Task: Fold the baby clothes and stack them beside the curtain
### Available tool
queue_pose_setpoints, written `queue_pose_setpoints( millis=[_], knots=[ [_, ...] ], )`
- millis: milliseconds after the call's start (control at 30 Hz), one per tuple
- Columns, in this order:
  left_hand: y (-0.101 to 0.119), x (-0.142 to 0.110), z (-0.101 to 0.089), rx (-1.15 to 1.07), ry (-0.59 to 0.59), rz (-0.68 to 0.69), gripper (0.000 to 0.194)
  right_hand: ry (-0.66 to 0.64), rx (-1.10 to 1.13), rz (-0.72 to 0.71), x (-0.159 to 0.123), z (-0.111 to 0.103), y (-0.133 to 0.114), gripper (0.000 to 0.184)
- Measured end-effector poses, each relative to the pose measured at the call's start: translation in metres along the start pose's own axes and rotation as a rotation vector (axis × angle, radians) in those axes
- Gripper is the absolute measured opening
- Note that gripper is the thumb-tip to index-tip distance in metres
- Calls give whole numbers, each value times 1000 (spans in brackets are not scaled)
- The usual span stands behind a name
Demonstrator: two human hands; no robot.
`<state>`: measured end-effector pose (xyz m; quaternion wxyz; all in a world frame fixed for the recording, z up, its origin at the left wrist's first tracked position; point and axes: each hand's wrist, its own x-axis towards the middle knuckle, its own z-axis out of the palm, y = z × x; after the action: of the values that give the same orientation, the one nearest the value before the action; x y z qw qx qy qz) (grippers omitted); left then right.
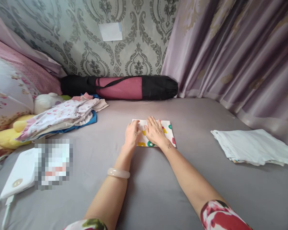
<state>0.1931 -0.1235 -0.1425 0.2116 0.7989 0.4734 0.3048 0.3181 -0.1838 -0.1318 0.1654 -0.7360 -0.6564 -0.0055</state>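
A small folded piece of white cloth [168, 127] with a red, yellow and green print lies flat on the grey bed sheet [153, 188]. My right hand [155, 131] rests palm down on top of it, fingers stretched out. At the cloth's left edge is my left hand [132, 133], with its fingers curled in against the fabric; its fingertips are partly hidden. A pale bangle [118, 173] circles my left wrist.
Folded white cloths [254, 147] lie at the right. At the left are a pile of clothes [69, 111], plush toys [46, 102], a white power bank [22, 169] with cables and a blurred-out item [56, 159]. A rolled mat in a bag [120, 88] lies along the wall.
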Motion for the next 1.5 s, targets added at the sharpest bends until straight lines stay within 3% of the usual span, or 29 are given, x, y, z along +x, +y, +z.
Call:
queue_pose_setpoints(
  millis=[133, 400, 533, 767, 967, 1300, 1500],
  knots=[
    [-2, -4, 10, 200, -75, 147, 44, -72, -9, -19, 0, 5, 3, 57],
    [6, -9, 6, 396, -172, 116, 38, -129, 27, -2, 1, 9, 4, 56],
    [8, -9, 5, 410, -197, 107, 40, -132, 52, 20, 0, 7, 6, 58],
    [6, -10, 6, 411, -195, 108, 44, -34, -1, 184, -1, -2, 18, 64],
    [7, -10, 6, 408, -207, 92, 44, -131, -10, 230, -5, 2, 23, 65],
    [7, -10, 4, 364, -193, 93, 43, -118, 10, 231, -6, 1, 23, 64],
    [7, -9, 3, 340, -222, 64, 42, -112, -54, 313, -3, -5, 36, 67]
  ],
)
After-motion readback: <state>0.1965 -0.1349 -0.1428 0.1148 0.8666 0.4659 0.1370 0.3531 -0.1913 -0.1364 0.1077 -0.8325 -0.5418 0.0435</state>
